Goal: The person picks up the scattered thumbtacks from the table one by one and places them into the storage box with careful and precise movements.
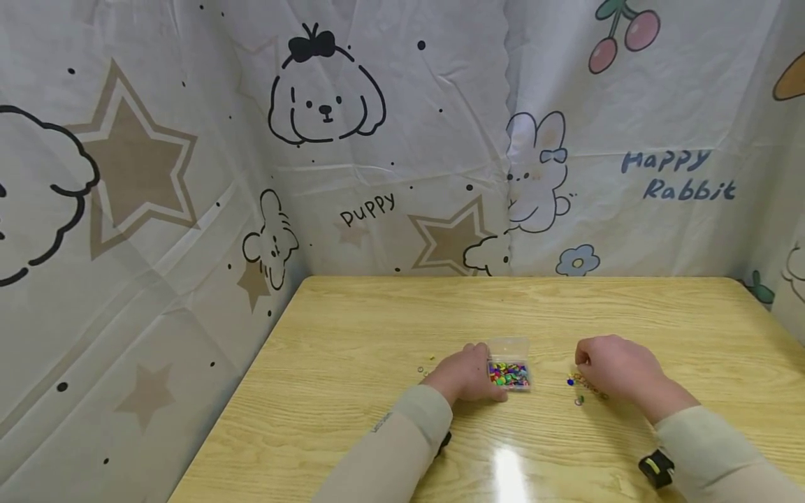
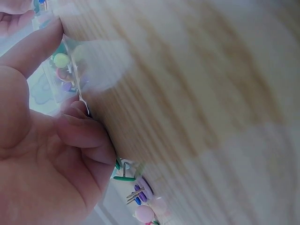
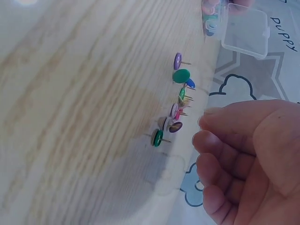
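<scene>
My left hand grips a small clear plastic box by its left side, thumb at the front and fingers at the back. Its hinged lid stands raised, and many colourful thumbtacks fill the box. To the right of it, my right hand hovers over a loose group of thumbtacks, fingers curled and thumb against the index finger. Seen from the right wrist, those fingertips are beside the scattered tacks, among them a green thumbtack and a purple one; nothing shows between them.
Both hands work over a light wooden table. Several small loose pieces lie left of the left hand; the left wrist view shows thumbtacks beside that hand. A printed cloth curtain hangs behind the table and along its left side.
</scene>
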The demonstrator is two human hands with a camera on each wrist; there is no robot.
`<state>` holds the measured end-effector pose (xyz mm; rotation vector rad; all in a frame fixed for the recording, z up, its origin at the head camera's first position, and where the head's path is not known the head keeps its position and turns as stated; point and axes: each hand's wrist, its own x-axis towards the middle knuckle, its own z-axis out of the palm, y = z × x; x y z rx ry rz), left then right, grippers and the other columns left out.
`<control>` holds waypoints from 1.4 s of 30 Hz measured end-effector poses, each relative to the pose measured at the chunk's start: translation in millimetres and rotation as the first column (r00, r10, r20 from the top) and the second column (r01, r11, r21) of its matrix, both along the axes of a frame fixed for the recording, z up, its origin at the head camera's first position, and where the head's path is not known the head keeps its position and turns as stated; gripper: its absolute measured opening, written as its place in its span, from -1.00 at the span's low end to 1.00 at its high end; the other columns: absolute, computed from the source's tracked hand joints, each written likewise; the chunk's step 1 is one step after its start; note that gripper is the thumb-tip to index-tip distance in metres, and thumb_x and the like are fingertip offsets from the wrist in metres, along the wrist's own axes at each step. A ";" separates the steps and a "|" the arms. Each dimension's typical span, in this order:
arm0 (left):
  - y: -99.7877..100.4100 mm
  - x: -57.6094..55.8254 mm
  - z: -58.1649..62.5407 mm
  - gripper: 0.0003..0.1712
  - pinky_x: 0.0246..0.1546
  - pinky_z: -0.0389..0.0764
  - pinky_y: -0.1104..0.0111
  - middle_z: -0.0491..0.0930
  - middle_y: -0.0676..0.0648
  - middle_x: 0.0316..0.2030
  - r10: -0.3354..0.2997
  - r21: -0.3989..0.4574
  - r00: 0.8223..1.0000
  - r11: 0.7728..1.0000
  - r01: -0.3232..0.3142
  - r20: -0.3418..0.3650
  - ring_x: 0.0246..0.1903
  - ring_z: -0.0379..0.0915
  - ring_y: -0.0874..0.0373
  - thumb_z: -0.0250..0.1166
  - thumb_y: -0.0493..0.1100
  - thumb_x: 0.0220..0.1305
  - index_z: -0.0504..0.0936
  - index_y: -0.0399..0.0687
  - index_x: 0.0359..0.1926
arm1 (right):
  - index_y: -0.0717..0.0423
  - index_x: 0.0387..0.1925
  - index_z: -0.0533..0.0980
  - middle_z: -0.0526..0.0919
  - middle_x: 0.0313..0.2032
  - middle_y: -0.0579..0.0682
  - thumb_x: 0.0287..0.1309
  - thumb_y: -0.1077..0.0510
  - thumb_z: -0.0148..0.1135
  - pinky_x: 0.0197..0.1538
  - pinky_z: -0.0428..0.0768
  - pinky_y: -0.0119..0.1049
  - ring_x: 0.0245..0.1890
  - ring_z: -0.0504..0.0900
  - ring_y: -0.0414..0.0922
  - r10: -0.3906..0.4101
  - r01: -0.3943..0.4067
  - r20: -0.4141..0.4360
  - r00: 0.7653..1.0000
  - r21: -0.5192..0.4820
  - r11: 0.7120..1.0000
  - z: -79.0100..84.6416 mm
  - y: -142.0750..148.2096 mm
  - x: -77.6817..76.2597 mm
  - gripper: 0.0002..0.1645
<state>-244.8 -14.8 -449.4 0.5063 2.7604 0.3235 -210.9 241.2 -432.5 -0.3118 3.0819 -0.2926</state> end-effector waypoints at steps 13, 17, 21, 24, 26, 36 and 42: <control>-1.2 -0.5 -1.9 -0.13 -0.29 0.48 0.32 0.38 0.06 -0.20 0.006 0.003 1.000 1.000 -0.006 0.001 -0.40 0.32 0.21 0.45 0.35 -0.13 0.35 0.03 0.11 | -0.09 -0.51 0.49 0.50 -0.55 -0.18 0.06 0.17 0.22 -0.54 0.37 -0.19 -0.58 0.37 -0.18 0.038 -0.038 0.026 0.999 -0.007 0.999 -2.2 -7.6 -1.4 -0.89; -1.2 -0.5 -2.2 -0.13 -0.30 0.47 0.33 0.37 0.06 -0.21 0.002 0.004 1.000 1.000 -0.002 0.000 -0.40 0.31 0.21 0.44 0.35 -0.12 0.34 0.03 0.11 | -0.11 -0.56 0.46 0.48 -0.57 -0.18 0.04 0.19 0.19 -0.55 0.35 -0.19 -0.58 0.36 -0.16 0.037 -0.037 0.007 0.999 0.006 0.999 -4.3 -9.5 -2.8 -0.84; -1.1 -0.7 -2.8 -0.12 -0.29 0.47 0.34 0.36 0.06 -0.21 -0.002 0.001 1.000 1.000 0.002 0.005 -0.39 0.31 0.21 0.44 0.35 -0.12 0.33 0.03 0.12 | -0.12 -0.60 0.43 0.46 -0.60 -0.18 0.03 0.22 0.15 -0.56 0.34 -0.20 -0.59 0.35 -0.16 0.039 -0.039 -0.009 0.999 0.009 0.999 -7.3 -10.7 -3.6 -0.80; -0.7 -1.0 -2.9 -0.11 -0.27 0.47 0.34 0.36 0.07 -0.21 -0.003 -0.006 1.000 1.000 0.003 0.002 -0.38 0.31 0.22 0.43 0.36 -0.12 0.33 0.03 0.13 | -0.12 -0.61 0.41 0.44 -0.61 -0.18 0.05 0.23 0.14 -0.56 0.33 -0.20 -0.59 0.34 -0.16 0.042 -0.042 -0.017 0.999 0.010 0.999 -8.9 -11.2 -3.8 -0.78; -0.3 -1.2 -3.0 -0.12 -0.27 0.47 0.35 0.36 0.07 -0.21 -0.003 -0.008 1.000 1.000 0.003 0.001 -0.39 0.31 0.22 0.43 0.36 -0.12 0.33 0.04 0.13 | -0.12 -0.62 0.40 0.42 -0.62 -0.18 0.06 0.22 0.13 -0.56 0.33 -0.21 -0.59 0.34 -0.16 0.042 -0.042 -0.020 0.999 0.011 0.999 -9.9 -11.4 -4.0 -0.77; 0.0 -1.6 -2.6 -0.12 -0.27 0.47 0.35 0.37 0.07 -0.20 -0.009 -0.018 1.000 1.000 0.009 -0.010 -0.38 0.31 0.23 0.42 0.36 -0.11 0.34 0.04 0.13 | -0.10 -0.62 0.39 0.40 -0.64 -0.17 0.10 0.20 0.13 -0.56 0.32 -0.21 -0.60 0.33 -0.16 0.034 -0.034 -0.041 0.999 0.019 0.999 -11.6 -11.4 -4.0 -0.76; -0.9 -1.1 -2.7 -0.12 -0.27 0.48 0.34 0.38 0.06 -0.17 -0.020 -0.025 1.000 1.000 0.019 -0.021 -0.38 0.31 0.22 0.41 0.38 -0.10 0.33 0.04 0.14 | -0.10 -0.61 0.39 0.40 -0.65 -0.18 0.11 0.20 0.12 -0.58 0.31 -0.23 -0.62 0.32 -0.18 0.042 -0.041 -0.061 0.997 0.006 0.999 -7.9 -14.5 -2.5 -0.76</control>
